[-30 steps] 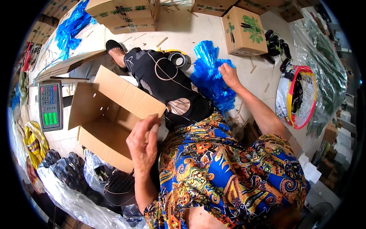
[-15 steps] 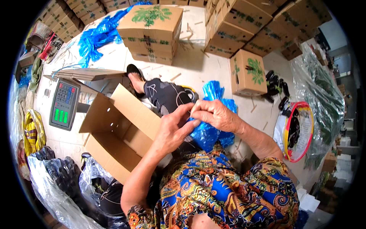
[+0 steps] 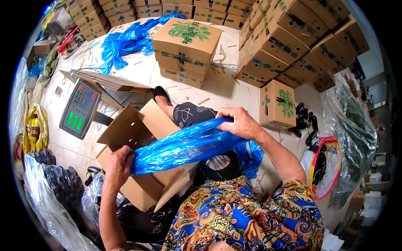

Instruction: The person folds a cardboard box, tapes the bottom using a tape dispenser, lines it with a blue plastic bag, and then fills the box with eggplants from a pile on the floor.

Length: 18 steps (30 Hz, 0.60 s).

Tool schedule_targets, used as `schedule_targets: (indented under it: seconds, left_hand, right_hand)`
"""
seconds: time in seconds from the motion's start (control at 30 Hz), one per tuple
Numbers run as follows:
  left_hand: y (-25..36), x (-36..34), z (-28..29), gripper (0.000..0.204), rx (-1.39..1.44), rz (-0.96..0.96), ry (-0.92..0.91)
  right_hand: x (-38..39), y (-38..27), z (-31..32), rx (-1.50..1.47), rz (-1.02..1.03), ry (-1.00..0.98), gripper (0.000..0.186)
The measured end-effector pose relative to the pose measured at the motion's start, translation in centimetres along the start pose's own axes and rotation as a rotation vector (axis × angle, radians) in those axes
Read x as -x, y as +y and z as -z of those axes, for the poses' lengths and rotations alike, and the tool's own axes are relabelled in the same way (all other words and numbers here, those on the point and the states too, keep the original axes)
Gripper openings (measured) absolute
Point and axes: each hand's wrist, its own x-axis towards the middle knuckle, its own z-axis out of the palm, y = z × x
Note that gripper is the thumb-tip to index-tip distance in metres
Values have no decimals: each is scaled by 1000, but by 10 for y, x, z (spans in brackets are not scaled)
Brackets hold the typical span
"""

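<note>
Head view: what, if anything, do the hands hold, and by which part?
Blue plastic film: the left hand grips its left end, the right hand its upper right edge.

The blue film (image 3: 184, 148) you held blocked part of the way over the open carton (image 3: 142, 192); the scale display (image 3: 81, 108) stood near its left flap (image 3: 119, 127). Ahead of your right hand (image 3: 240, 123), you had room above the floor (image 3: 226, 96) between stacked cartons (image 3: 182, 62).
</note>
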Motion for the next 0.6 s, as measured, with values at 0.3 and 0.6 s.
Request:
schedule_targets:
  seconds: [0.3, 0.6]
  left_hand:
    - [58, -13, -16, 85, 530, -163, -69]
    - [27, 13, 27, 17, 535, 123, 94]
  right_hand:
    - [-38, -68, -69, -1, 398, -255, 27]
    - [-54, -89, -87, 287, 534, -165, 20]
